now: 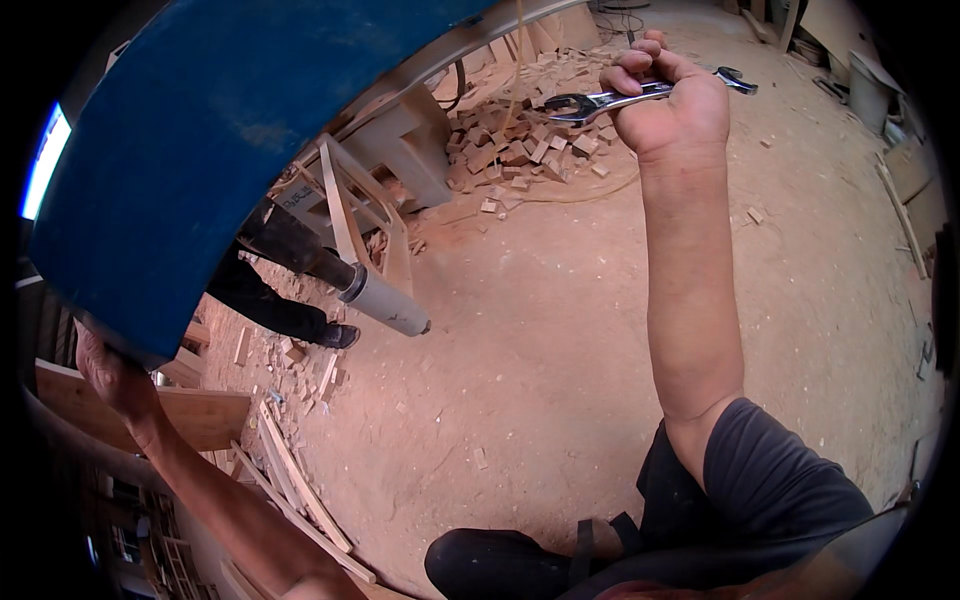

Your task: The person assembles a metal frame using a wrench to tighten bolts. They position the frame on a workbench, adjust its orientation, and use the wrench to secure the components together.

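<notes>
My right hand (690, 105) is raised at the upper right, palm up, its fingers curled round a shiny metal open-end wrench (605, 101). The wrench lies across the palm, with a jaw sticking out on each side of the hand. Over the upper left spreads a large blue panel (230, 150) with a smooth, slightly scuffed face. At its lower left corner my left hand (112, 380) touches the edge. The fingers there are hidden by the panel, so their grip does not show.
A grey cylinder (385, 302) juts out below the panel. Beside it shows another person's black trouser leg (275, 303) and shoe. Wood blocks (530, 150) are heaped at the back. Long wood strips (300, 480) lie at lower left, and boards (905, 180) lean far right.
</notes>
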Demonstrator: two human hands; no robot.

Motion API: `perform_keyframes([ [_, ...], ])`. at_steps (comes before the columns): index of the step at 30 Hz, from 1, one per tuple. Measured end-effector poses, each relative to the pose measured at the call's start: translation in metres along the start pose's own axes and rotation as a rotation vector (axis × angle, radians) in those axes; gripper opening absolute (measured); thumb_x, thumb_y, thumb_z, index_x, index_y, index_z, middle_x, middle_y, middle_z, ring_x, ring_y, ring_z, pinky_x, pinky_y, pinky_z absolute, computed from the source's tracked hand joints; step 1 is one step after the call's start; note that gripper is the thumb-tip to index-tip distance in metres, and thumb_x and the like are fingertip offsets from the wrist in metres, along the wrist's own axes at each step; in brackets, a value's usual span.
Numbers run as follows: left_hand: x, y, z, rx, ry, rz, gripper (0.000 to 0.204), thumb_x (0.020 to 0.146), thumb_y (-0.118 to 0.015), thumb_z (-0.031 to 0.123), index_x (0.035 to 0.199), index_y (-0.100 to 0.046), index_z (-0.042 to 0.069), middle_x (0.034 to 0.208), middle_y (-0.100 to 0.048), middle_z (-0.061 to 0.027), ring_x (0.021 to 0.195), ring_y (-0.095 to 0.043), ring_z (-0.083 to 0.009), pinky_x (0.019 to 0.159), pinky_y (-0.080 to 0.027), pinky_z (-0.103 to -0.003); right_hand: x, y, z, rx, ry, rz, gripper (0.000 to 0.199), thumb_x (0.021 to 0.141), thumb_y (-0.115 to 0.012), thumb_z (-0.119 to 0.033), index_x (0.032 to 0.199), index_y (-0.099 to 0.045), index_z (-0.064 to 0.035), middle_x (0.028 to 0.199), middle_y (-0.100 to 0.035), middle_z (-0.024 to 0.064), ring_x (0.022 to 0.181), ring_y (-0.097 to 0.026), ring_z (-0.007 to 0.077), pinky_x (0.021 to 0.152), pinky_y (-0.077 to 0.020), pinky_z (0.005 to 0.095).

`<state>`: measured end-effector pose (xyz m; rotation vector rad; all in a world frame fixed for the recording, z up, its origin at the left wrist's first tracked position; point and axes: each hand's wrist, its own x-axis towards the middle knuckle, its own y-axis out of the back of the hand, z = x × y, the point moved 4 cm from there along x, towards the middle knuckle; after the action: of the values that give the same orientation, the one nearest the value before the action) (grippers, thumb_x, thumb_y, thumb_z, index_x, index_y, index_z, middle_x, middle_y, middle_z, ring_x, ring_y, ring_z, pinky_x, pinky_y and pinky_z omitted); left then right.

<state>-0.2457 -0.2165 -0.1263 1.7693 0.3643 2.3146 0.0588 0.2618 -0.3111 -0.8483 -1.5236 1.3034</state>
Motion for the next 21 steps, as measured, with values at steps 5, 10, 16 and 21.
perform_keyframes([
  [5,0.001,0.004,0.006,0.047,-0.005,-0.07,0.052,0.111,-0.029,0.036,0.125,-0.061,-0.002,0.108,-0.066,-0.0106,0.098,-0.063,-0.0186,0.087,-0.05,-0.033,-0.004,-0.002,0.006,0.012,-0.012,-0.014,0.019,0.093,-0.043,0.002,0.108,-0.052,-0.0026,0.082,-0.057,0.0104,0.069,-0.051,0.0223,0.056,-0.0364,0.0348],
  [10,-0.002,-0.006,0.014,0.101,-0.046,-0.081,0.051,0.111,-0.029,0.037,0.124,-0.06,-0.002,0.103,-0.067,-0.0099,0.093,-0.064,-0.0177,0.084,-0.05,-0.032,-0.005,-0.002,0.002,0.027,-0.022,-0.025,0.018,0.093,-0.043,0.002,0.107,-0.054,-0.0021,0.082,-0.056,0.0106,0.069,-0.052,0.0229,0.057,-0.0362,0.0349],
  [16,-0.001,-0.003,0.012,0.091,-0.042,-0.073,0.052,0.112,-0.028,0.035,0.124,-0.062,-0.002,0.105,-0.068,-0.0098,0.093,-0.064,-0.0175,0.084,-0.051,-0.031,-0.01,-0.01,-0.001,-0.058,0.032,-0.118,0.016,0.097,-0.047,0.002,0.112,-0.054,0.0009,0.084,-0.053,0.0086,0.071,-0.049,0.0194,0.057,-0.0362,0.0324],
  [21,-0.001,-0.003,0.007,0.135,-0.083,-0.084,0.056,0.113,-0.026,0.035,0.131,-0.061,-0.004,0.114,-0.069,-0.0113,0.101,-0.065,-0.0195,0.089,-0.052,-0.031,0.003,-0.005,-0.013,-0.151,0.054,-0.356,0.022,0.095,-0.05,0.005,0.116,-0.054,0.0014,0.086,-0.054,0.0099,0.072,-0.05,0.0207,0.057,-0.037,0.0336],
])
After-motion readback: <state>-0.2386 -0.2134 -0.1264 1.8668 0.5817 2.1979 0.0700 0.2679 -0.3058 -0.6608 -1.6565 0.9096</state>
